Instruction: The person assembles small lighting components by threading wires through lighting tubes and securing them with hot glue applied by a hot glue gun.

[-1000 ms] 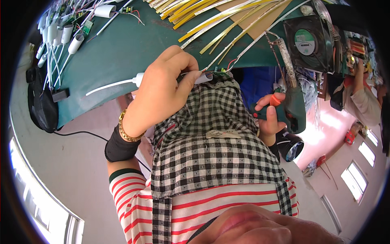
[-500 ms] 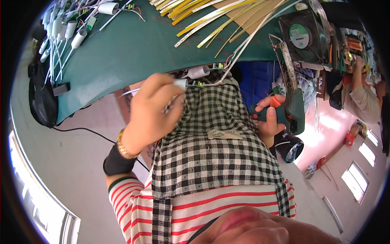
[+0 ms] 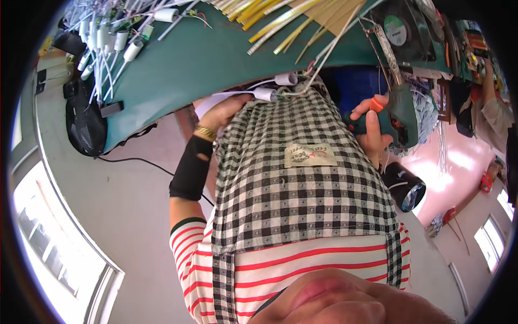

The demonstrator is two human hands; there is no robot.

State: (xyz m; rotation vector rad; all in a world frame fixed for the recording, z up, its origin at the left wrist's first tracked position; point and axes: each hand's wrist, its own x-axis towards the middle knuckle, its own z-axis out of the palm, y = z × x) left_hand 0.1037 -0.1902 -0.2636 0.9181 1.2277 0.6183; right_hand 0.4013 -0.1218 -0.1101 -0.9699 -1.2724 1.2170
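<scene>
My right hand [image 3: 373,129] is closed round the grip of a dark green soldering gun [image 3: 403,116] with an orange trigger; its long metal tip points up over the table edge. My left hand [image 3: 224,114] rests by the lap near the table's front edge, fingers bent and pressed together; whatever is in them is hidden. Just right of its fingers a white plastic cylinder [image 3: 264,95] with wires lies on the checked apron [image 3: 291,200]. Behind that sits a second white cylinder [image 3: 286,79]. A long white strip [image 3: 329,54] runs from the lap up to the table.
On the green table [image 3: 178,75], a heap of white cylinders with wires [image 3: 121,40] fills the left, and yellow and white strips [image 3: 280,27] lie at the back. A square black fan [image 3: 402,29] stands at the right. Another person's sleeve [image 3: 493,105] shows far right.
My left hand, raised in front of the apron before, has gone down to the lap by the table edge. My right hand still holds the soldering gun. The whole view has shifted slightly.
</scene>
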